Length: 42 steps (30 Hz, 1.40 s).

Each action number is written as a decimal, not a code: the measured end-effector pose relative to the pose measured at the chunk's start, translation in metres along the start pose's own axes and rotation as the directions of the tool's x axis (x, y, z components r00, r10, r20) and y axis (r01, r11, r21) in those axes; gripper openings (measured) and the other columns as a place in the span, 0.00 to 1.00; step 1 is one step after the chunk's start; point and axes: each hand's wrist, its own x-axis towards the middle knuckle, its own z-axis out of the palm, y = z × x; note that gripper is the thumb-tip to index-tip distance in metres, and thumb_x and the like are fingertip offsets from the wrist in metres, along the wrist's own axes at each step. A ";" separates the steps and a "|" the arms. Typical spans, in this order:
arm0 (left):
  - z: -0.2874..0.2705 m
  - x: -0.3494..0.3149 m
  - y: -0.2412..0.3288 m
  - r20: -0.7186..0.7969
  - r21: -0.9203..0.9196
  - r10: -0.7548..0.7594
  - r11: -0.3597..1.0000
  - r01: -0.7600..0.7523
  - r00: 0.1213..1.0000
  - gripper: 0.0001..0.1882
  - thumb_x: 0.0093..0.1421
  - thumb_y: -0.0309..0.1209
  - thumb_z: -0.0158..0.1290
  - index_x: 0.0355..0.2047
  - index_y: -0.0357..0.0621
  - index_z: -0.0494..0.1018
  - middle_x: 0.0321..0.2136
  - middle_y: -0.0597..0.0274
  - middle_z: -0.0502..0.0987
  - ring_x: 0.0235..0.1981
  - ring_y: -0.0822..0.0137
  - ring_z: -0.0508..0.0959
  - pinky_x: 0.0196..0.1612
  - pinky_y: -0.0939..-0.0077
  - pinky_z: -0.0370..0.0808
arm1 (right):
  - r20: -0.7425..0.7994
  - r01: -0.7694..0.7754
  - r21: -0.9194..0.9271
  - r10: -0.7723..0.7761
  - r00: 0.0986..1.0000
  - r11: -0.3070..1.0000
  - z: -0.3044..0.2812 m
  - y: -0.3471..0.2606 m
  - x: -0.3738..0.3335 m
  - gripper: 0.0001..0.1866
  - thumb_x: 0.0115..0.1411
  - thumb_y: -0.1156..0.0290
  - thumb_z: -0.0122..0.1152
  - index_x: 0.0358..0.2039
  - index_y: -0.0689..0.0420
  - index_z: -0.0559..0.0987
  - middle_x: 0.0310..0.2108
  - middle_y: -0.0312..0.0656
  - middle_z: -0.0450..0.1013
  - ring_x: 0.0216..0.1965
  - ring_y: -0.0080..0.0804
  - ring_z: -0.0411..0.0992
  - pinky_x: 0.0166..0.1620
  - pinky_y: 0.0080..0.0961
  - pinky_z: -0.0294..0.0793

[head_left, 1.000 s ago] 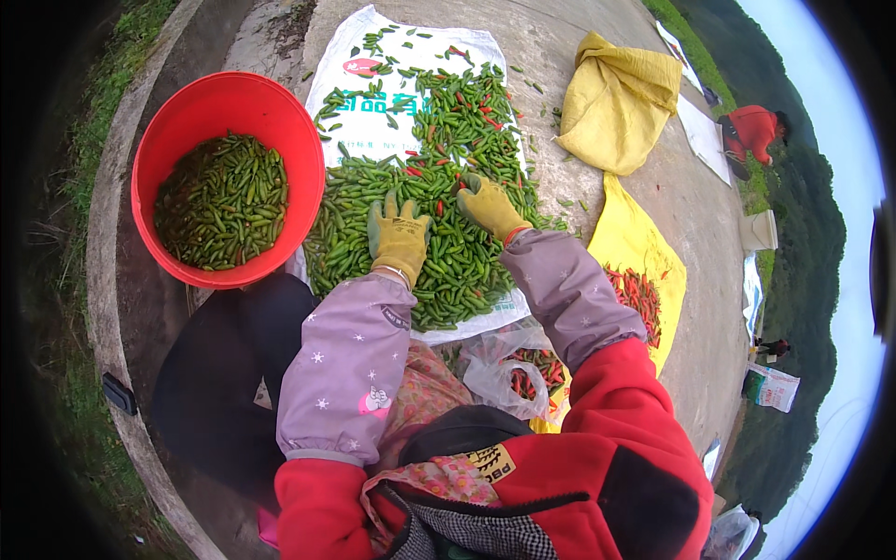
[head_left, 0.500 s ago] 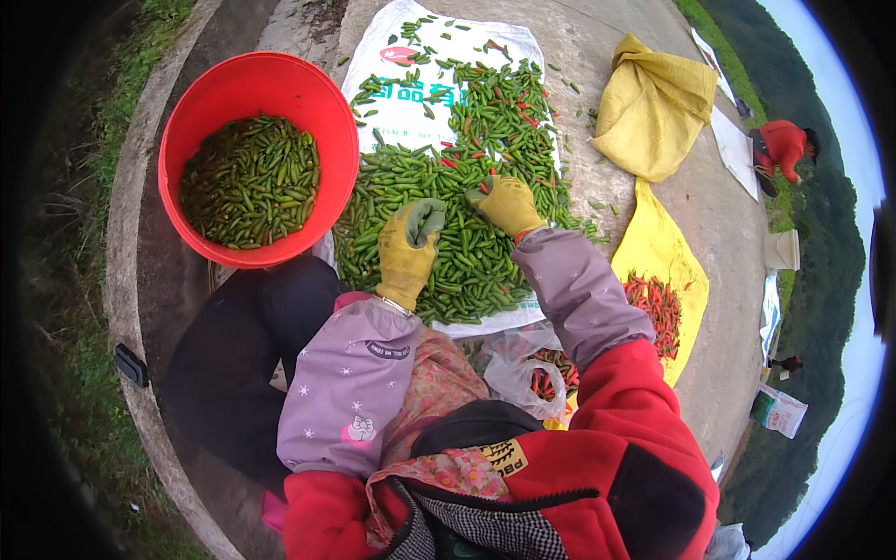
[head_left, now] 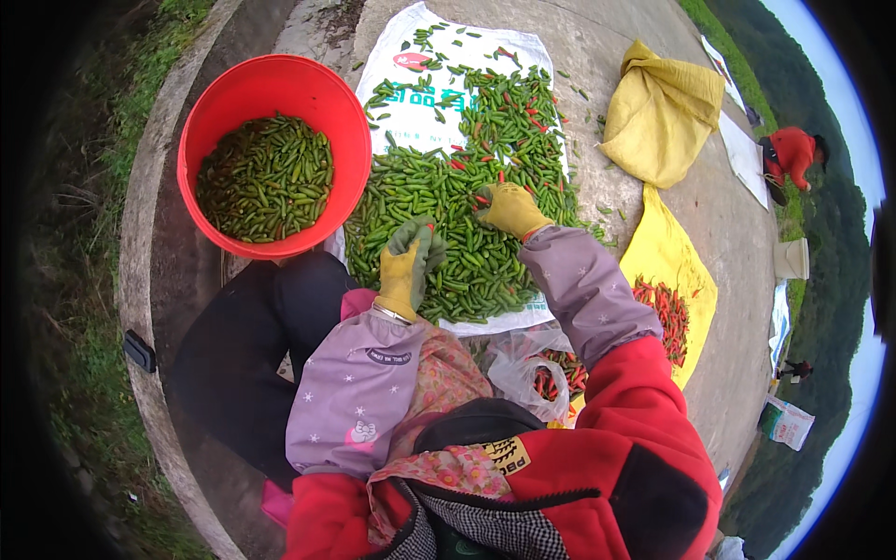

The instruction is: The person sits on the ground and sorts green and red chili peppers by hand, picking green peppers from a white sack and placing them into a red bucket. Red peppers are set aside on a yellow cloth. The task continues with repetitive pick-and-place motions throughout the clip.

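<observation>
Green chili peppers [head_left: 401, 191] cover much of a printed white sack [head_left: 403, 131] in front of me, with some red ones among them. My left hand [head_left: 407, 266], in a yellow glove with grey-green fingers, is raised over the near left part of the pile. Its fingers are curled, and the red tip of a chili pepper [head_left: 430, 226] shows at them. My right hand [head_left: 512, 210], gloved alike, reaches into the middle of the pile with fingers bent together. Whatever its fingertips pinch is mostly hidden; a red bit shows beside them.
A red bucket [head_left: 353, 177] of green chilies stands at the left. Red chilies [head_left: 665, 317] lie on a yellow sack [head_left: 695, 280] at the right, beyond a clear plastic bag [head_left: 523, 373]. A folded yellow sack [head_left: 661, 117] lies farther off. Another person [head_left: 791, 157] bends down at far right.
My left hand has drawn back slightly toward me and turned, and a red tip now shows at its fingers. My right hand stays at about the same spot in the pile. The whole view has shifted slightly.
</observation>
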 end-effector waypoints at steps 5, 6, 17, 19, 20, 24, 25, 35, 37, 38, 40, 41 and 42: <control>0.000 0.000 -0.010 0.075 -0.020 0.045 0.999 -0.044 0.996 0.15 0.63 0.31 0.55 0.49 0.43 0.71 0.29 0.67 0.75 0.31 0.72 0.77 0.37 0.76 0.78 | -0.005 0.019 -0.044 -0.019 1.000 0.999 0.010 -0.004 -0.007 0.24 0.51 0.54 0.63 0.44 0.55 0.78 0.41 0.47 0.77 0.46 0.45 0.74 0.49 0.37 0.73; -0.003 0.000 -0.011 0.096 -0.031 0.050 0.998 -0.047 0.994 0.15 0.63 0.31 0.55 0.49 0.43 0.71 0.30 0.67 0.76 0.31 0.72 0.78 0.37 0.76 0.78 | -0.039 0.032 -0.058 -0.034 0.999 0.998 0.014 -0.005 -0.007 0.24 0.51 0.54 0.64 0.45 0.55 0.78 0.41 0.47 0.77 0.46 0.45 0.74 0.49 0.37 0.73; 0.008 -0.004 -0.007 0.115 0.057 0.222 0.972 -0.229 0.968 0.12 0.58 0.24 0.58 0.43 0.40 0.74 0.28 0.67 0.77 0.27 0.73 0.77 0.31 0.80 0.74 | 0.202 -0.273 0.893 -0.222 0.954 -0.358 0.006 -0.023 -0.046 0.16 0.65 0.58 0.53 0.46 0.56 0.75 0.35 0.36 0.75 0.42 0.34 0.76 0.46 0.36 0.76; 0.019 -0.012 -0.005 0.211 0.377 0.387 0.815 -0.440 0.898 0.14 0.56 0.25 0.59 0.43 0.39 0.74 0.27 0.65 0.78 0.25 0.72 0.76 0.29 0.80 0.73 | 0.195 -0.389 0.716 -0.369 0.909 -0.580 0.014 -0.034 -0.059 0.18 0.67 0.57 0.48 0.49 0.56 0.71 0.44 0.40 0.73 0.46 0.36 0.74 0.49 0.41 0.75; 0.024 -0.018 -0.002 0.273 0.527 0.425 0.684 -0.504 0.863 0.14 0.55 0.25 0.60 0.43 0.39 0.74 0.27 0.64 0.79 0.24 0.71 0.76 0.28 0.80 0.72 | 0.188 -0.453 0.633 -0.444 0.876 -0.627 0.018 -0.040 -0.058 0.17 0.68 0.58 0.46 0.49 0.56 0.71 0.45 0.43 0.74 0.45 0.38 0.74 0.48 0.41 0.75; 0.041 -0.043 0.008 0.608 0.743 0.411 0.007 -0.669 0.679 0.21 0.48 0.31 0.65 0.44 0.49 0.75 0.36 0.59 0.76 0.34 0.56 0.77 0.41 0.64 0.74 | 0.183 -0.334 0.578 -0.281 0.942 -0.745 0.039 -0.017 -0.090 0.17 0.69 0.58 0.42 0.47 0.56 0.72 0.41 0.44 0.75 0.40 0.40 0.75 0.46 0.40 0.76; 0.043 -0.047 0.009 0.614 0.733 0.361 0.068 -0.677 0.702 0.27 0.45 0.34 0.66 0.48 0.53 0.74 0.41 0.59 0.74 0.43 0.53 0.74 0.48 0.59 0.70 | 0.197 -0.299 0.548 -0.227 0.954 -0.781 0.043 -0.005 -0.097 0.16 0.68 0.59 0.44 0.48 0.56 0.73 0.40 0.44 0.76 0.37 0.38 0.76 0.45 0.38 0.76; -0.022 -0.021 0.037 0.068 0.960 0.194 -0.281 -0.011 0.979 0.64 0.36 0.49 0.72 0.68 0.51 0.45 0.61 0.42 0.56 0.52 0.43 0.68 0.56 0.58 0.67 | 0.416 -0.512 0.858 0.623 0.663 -0.028 0.006 0.248 -0.315 0.26 0.62 0.56 0.56 0.55 0.57 0.69 0.41 0.49 0.75 0.40 0.42 0.75 0.45 0.38 0.75; -0.018 -0.018 0.031 0.093 0.934 0.186 -0.356 -0.021 0.978 0.66 0.35 0.49 0.72 0.68 0.51 0.43 0.62 0.42 0.55 0.52 0.42 0.68 0.55 0.58 0.68 | -0.035 -0.859 0.113 0.866 0.498 0.499 0.001 0.236 -0.314 0.34 0.58 0.54 0.59 0.60 0.58 0.65 0.48 0.56 0.72 0.48 0.50 0.73 0.50 0.40 0.71; -0.014 -0.017 0.029 0.093 0.926 0.168 -0.376 -0.024 0.981 0.66 0.35 0.49 0.72 0.69 0.51 0.42 0.62 0.42 0.54 0.52 0.41 0.68 0.54 0.57 0.68 | -0.165 -0.808 -0.059 0.792 0.587 0.586 0.001 0.220 -0.304 0.40 0.55 0.53 0.62 0.62 0.61 0.61 0.53 0.60 0.68 0.52 0.58 0.69 0.56 0.42 0.66; -0.009 -0.012 0.029 0.061 0.926 0.121 -0.377 -0.011 0.991 0.68 0.34 0.48 0.72 0.69 0.52 0.39 0.62 0.39 0.53 0.52 0.40 0.68 0.54 0.59 0.68 | -0.179 -0.549 0.315 0.617 0.766 0.774 -0.005 0.180 -0.271 0.40 0.56 0.53 0.62 0.63 0.58 0.59 0.57 0.60 0.63 0.50 0.50 0.71 0.53 0.39 0.70; -0.009 -0.010 0.029 0.051 0.931 0.100 -0.365 -0.011 0.994 0.68 0.34 0.48 0.72 0.69 0.52 0.39 0.62 0.38 0.53 0.52 0.40 0.68 0.54 0.59 0.68 | -0.031 -0.486 0.571 0.608 0.793 0.662 -0.003 0.156 -0.247 0.40 0.55 0.53 0.63 0.64 0.57 0.60 0.57 0.59 0.63 0.51 0.50 0.70 0.54 0.39 0.70; -0.010 -0.009 0.030 0.041 0.934 0.079 -0.356 -0.011 0.996 0.69 0.34 0.48 0.73 0.69 0.53 0.38 0.62 0.36 0.53 0.52 0.40 0.68 0.54 0.59 0.68 | 0.056 -0.333 0.800 0.490 0.870 0.499 0.001 0.130 -0.222 0.41 0.55 0.53 0.64 0.64 0.55 0.60 0.56 0.59 0.64 0.51 0.51 0.70 0.54 0.38 0.70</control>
